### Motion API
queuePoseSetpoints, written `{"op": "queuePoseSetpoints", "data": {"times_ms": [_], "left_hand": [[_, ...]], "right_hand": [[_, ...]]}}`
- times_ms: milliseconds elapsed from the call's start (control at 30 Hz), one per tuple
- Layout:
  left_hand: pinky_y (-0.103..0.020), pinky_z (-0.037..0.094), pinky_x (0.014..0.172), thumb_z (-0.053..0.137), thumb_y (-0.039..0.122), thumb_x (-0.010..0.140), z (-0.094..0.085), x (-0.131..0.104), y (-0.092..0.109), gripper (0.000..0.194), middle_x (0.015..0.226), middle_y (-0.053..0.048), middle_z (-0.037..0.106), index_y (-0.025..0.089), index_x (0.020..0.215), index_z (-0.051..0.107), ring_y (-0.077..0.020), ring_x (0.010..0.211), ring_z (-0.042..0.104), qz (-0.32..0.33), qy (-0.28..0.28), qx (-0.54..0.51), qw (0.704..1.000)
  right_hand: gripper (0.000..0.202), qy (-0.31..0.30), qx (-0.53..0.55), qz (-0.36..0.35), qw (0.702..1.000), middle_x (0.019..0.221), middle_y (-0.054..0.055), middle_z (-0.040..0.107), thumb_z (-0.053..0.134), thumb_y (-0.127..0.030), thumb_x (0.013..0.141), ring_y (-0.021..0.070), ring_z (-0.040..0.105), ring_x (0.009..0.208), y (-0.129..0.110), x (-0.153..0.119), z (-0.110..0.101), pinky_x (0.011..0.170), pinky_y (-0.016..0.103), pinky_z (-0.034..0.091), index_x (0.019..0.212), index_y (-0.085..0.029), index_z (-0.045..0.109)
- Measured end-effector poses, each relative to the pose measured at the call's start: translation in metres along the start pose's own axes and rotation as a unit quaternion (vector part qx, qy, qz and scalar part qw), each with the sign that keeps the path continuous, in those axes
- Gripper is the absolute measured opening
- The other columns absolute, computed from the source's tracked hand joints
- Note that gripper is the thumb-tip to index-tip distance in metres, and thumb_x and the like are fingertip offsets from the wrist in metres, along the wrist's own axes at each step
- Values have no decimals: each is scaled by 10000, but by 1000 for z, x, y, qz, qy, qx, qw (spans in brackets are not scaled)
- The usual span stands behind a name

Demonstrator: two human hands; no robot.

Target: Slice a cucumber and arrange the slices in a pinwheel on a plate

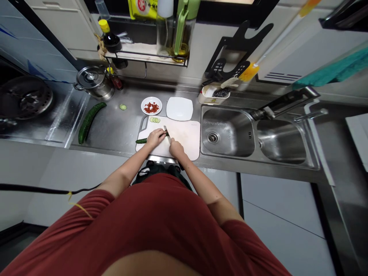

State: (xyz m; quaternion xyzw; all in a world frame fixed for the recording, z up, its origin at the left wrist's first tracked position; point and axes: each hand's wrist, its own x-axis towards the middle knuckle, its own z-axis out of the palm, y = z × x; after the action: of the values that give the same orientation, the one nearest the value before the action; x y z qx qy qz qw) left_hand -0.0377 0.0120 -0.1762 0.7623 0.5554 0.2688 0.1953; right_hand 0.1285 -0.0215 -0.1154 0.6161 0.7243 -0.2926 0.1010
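Observation:
A white cutting board (pixel 184 134) lies on the steel counter. On it rests a green cucumber (pixel 141 141), with my left hand (pixel 155 138) closed over its right part. My right hand (pixel 176 148) grips a knife (pixel 167 132), whose blade is at the cucumber's right end, close to my left fingertips. Several pale cucumber slices (pixel 154 120) lie by the board's upper left corner. Behind the board stand a white plate of chopped red pieces (pixel 151 106) and a bare white square plate (pixel 179 109). My hand hides the cucumber's middle.
A whole cucumber (pixel 89 122) and a small cucumber piece (pixel 123 107) lie to the left, near a lidded steel pot (pixel 94 82). The double sink (pixel 227 132) adjoins the board's right side. A shelf (pixel 146 51) with bottles overhangs the counter's back.

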Motion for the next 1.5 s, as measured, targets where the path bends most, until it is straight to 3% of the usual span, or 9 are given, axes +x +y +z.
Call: {"op": "queuePoseSetpoints", "data": {"times_ms": [167, 1067, 1500], "left_hand": [[-298, 483, 900, 513, 308, 914, -1, 0, 2, 203, 1027, -53, 664, 217, 989, 677, -177, 997, 611, -5, -6, 1, 1000], [-295, 480, 894, 503, 293, 917, -1, -1, 2, 199, 1047, -50, 654, 220, 995, 671, -173, 994, 603, -3, -3, 12, 1000], [-291, 477, 893, 510, 288, 915, 1, -2, 2, 198, 1032, -50, 654, 222, 1014, 669, -174, 993, 603, -4, -1, 19, 1000]], "right_hand": [[294, -6, -4, -10, 1000, 1047, 162, 646, 359, -73, 896, 257, 644, 978, 5, -6, 4, 788, 332, 489, 1170, -134, 445], [283, 26, 18, 1, 1000, 1049, 146, 660, 374, -75, 892, 250, 647, 975, -10, 22, 12, 783, 326, 485, 1161, -134, 438], [278, 6, 8, 21, 1000, 1013, 159, 663, 379, -62, 882, 254, 656, 959, -1, -6, 22, 767, 320, 481, 1144, -128, 440]]}}
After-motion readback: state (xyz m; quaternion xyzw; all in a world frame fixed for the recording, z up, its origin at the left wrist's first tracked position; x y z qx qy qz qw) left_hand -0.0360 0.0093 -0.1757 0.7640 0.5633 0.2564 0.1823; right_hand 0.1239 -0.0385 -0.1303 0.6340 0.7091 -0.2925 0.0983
